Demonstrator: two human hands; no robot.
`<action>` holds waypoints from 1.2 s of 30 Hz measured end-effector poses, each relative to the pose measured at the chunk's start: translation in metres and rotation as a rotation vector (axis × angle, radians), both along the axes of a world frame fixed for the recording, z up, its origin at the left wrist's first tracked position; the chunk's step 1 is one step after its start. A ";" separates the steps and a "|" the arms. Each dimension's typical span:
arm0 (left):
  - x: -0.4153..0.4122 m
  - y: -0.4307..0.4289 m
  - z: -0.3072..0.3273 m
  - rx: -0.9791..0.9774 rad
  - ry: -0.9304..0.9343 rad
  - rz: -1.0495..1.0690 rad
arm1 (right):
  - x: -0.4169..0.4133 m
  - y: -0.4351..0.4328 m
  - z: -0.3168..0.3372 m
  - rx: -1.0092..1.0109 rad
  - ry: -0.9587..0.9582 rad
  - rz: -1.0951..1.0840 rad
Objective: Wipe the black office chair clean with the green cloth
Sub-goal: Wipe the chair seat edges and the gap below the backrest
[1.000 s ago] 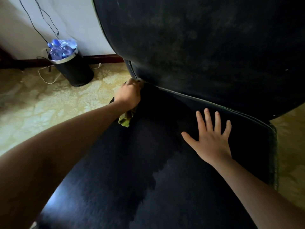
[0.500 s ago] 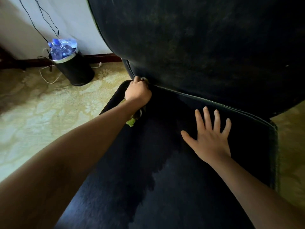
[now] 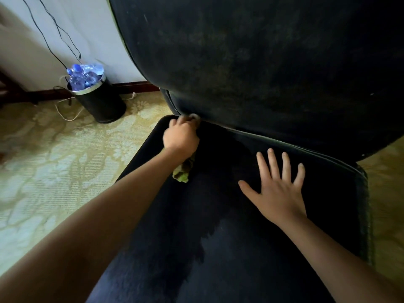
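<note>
Fingers (image 3: 177,123) of the left hand (image 3: 181,137) are curled tightly round the green cloth (image 3: 181,174), which is bunched so that only a tail is seen hanging below the wrist toward 6 o'clock. The wad is pressed into the crease where the seat (image 3: 229,270) of the black office chair (image 3: 284,110) meets the backrest (image 3: 251,51), at the seat's 11 o'clock corner. The right hand (image 3: 277,193) is laid flat on the seat toward 2 o'clock, its fingers (image 3: 273,162) spread and straight, with nothing gripped; the chair appears to be steadied by it. For the crease to be cleaned well, the cloth should be wedged deep against the piping and drawn along the seam toward 3 o'clock in 1 slow pass, with the bracing palm lifted aside as it is reached. A fresh fold would be better exposed first, since dirt is likely packed into that gap. The backrest looks mottled and is judged not yet wiped. A bin (image 3: 99,101) is seen on the floor at 10 o'clock
</note>
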State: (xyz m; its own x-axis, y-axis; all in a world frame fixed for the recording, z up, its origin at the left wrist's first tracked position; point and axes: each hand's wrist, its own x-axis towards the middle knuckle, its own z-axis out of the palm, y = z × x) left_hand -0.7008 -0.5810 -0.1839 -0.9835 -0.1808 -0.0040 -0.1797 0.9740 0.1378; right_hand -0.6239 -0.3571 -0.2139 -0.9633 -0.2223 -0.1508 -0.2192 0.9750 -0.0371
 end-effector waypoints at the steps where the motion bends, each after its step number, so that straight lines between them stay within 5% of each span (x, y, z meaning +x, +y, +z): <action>1: -0.001 -0.007 0.001 0.014 -0.009 0.066 | 0.000 0.000 0.000 -0.006 0.002 0.000; 14: 0.001 0.061 0.007 0.191 0.012 0.016 | -0.001 -0.001 0.000 0.010 0.002 -0.005; 24: 0.006 0.093 0.010 0.140 -0.075 -0.360 | -0.002 0.002 0.004 -0.047 -0.018 -0.006; 30: 0.015 0.033 0.005 0.031 0.007 -0.081 | 0.000 0.003 0.003 -0.102 0.018 -0.015; 36: 0.007 0.052 0.006 0.149 0.001 -0.027 | 0.001 0.002 0.000 -0.164 0.060 -0.050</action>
State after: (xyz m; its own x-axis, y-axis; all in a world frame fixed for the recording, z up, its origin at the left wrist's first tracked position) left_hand -0.6937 -0.5286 -0.1783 -0.9881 -0.1514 -0.0275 -0.1530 0.9474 0.2812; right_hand -0.6230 -0.3551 -0.2136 -0.9799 -0.1908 -0.0580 -0.1773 0.9667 -0.1845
